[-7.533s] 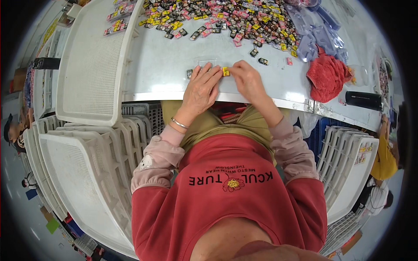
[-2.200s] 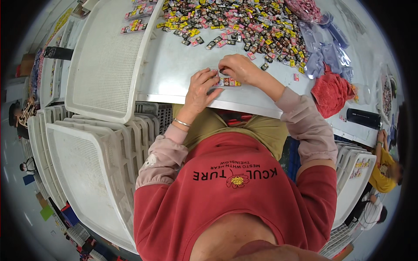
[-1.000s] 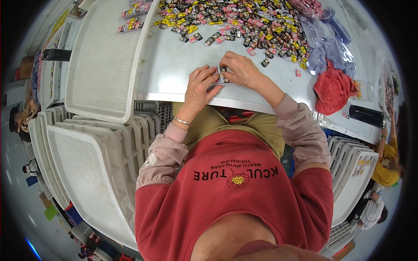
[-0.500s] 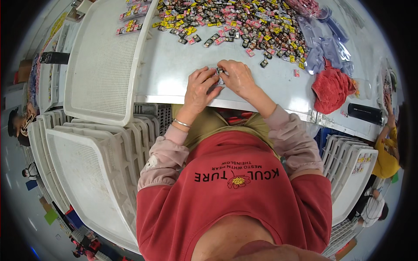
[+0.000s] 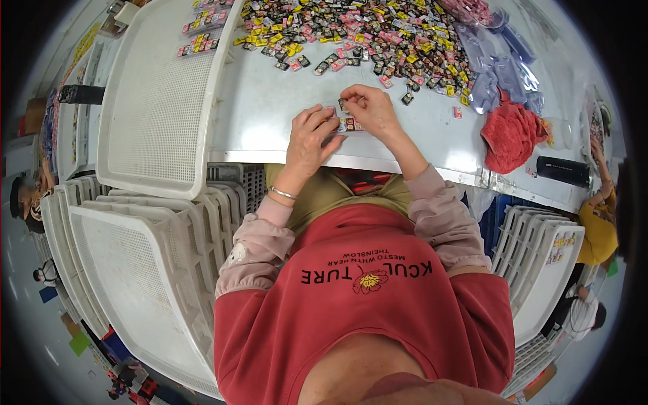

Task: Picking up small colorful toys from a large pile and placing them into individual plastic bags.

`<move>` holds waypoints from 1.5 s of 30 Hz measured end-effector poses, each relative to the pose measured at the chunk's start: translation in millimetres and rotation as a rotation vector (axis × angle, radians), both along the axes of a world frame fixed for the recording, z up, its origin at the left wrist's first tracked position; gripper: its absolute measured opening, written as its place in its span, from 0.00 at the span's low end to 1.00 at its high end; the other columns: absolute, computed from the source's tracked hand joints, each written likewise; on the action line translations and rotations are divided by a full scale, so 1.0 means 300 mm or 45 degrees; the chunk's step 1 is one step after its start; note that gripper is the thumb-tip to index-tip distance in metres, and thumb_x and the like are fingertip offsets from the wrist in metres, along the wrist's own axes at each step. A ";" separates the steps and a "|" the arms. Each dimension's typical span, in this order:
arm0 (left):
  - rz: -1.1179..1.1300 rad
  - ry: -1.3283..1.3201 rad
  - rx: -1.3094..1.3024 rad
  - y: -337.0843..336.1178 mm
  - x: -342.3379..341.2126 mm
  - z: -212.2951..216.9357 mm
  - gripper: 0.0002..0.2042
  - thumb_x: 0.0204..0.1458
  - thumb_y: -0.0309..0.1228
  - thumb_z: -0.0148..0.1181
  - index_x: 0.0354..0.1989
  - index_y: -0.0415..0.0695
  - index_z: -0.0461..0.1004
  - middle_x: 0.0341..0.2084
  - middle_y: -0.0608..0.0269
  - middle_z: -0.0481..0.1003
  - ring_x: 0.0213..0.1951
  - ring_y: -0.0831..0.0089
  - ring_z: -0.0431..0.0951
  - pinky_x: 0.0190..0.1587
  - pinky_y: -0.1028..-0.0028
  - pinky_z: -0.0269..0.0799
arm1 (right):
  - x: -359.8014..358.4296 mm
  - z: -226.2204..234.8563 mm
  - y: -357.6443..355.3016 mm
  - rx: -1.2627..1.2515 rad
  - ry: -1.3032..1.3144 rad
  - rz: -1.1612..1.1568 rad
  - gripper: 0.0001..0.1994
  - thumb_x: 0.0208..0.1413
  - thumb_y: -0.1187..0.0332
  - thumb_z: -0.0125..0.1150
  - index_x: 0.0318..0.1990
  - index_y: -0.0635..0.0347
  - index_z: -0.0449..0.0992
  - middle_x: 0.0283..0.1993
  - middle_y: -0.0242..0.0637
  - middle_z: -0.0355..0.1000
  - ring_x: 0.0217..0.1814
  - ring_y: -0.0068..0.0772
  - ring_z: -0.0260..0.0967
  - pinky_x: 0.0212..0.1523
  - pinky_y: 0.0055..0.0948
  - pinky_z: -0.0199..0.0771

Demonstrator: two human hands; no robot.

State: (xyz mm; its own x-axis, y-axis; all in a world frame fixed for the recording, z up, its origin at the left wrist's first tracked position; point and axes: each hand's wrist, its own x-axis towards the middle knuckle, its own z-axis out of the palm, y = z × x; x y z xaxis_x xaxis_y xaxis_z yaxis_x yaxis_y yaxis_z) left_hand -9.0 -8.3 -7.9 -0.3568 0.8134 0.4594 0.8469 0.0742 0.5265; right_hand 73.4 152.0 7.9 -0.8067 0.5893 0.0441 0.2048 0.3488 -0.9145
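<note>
Pinching one small dark packet [image 5: 343,105] w/ your right hand [image 5: 368,111], fingers closed on it just above the short row of packets [image 5: 345,125] near the counter [image 5: 263,115] front edge. Left hand [image 5: 309,138] is flat-ish on the surface right beside that row, fingertips touching or nearly touching its left end; can't tell if it's actually gripping anything, looks more like pinning a clear sleeve or strip down, but it's too small to be sure.

Tips for this step imo:
- Keep the left hand pressing the row down so it doesn't skid while the right one comes in. The counter looks smooth, so stuff prob slides easily.
- Hold the packet by its edges, not the middle, so you can see which way it faces before you set it down.
- Set it down flush next to the last one in the row, no overlap.
- You're working v close to the front edge, so nudge the row a bit further in or a packet could drop into your lap.

The big pile of mixed packets [image 5: 364,34] (yellow, pink, dark) sits well behind your hands, an easy reach. White perforated tray [image 5: 158,108] is to your left w/ a few packets at its far end, red cloth [image 5: 509,135] and clear bags [image 5: 499,67] off to the right, stacked white trays [image 5: 135,270] by your left knee.
</note>
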 end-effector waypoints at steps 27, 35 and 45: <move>0.037 0.113 -0.099 -0.011 0.017 0.026 0.19 0.39 0.32 0.66 0.43 0.43 0.75 0.50 0.61 0.70 0.58 0.56 0.63 0.60 0.55 0.54 | 0.046 0.034 -0.013 1.058 -0.100 0.588 0.09 0.47 0.74 0.56 0.37 0.63 0.74 0.36 0.40 0.67 0.38 0.36 0.68 0.31 0.32 0.74; -0.168 0.193 -0.267 0.017 0.021 0.052 0.22 0.51 0.34 0.57 0.56 0.44 0.66 0.58 0.59 0.65 0.63 0.55 0.58 0.64 0.54 0.48 | -0.105 -0.006 0.282 0.160 0.076 0.089 0.13 0.49 0.66 0.61 0.43 0.58 0.76 0.39 0.44 0.72 0.45 0.44 0.69 0.43 0.38 0.72; -0.175 0.194 -0.327 0.027 0.024 0.065 0.23 0.50 0.31 0.56 0.57 0.45 0.66 0.58 0.60 0.65 0.62 0.55 0.59 0.63 0.55 0.50 | -0.255 -0.065 0.264 1.324 0.101 -0.022 0.11 0.46 0.65 0.64 0.37 0.54 0.77 0.48 0.36 0.68 0.57 0.39 0.60 0.59 0.44 0.53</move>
